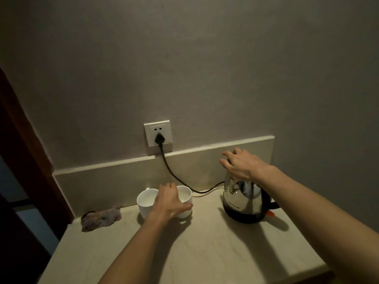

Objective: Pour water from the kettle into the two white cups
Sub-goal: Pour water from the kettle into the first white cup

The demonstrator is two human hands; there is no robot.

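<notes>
While resting across two touching white cups [164, 198] on the beige counter [205, 253]: left hand [171, 201], fingers [167, 188] loosely curved over both rims, thumb [185, 206] against the right cup's near wall. Under the spread fingers [229, 155] of the right hand [241, 163], gripping nothing: steel kettle [244, 198] upright on its black base, lid covered by the palm. Beyond the left fingertips: black cord [174, 174] up to the wall socket [158, 135]. Left of them, well apart: crumpled cloth [100, 218].
</notes>
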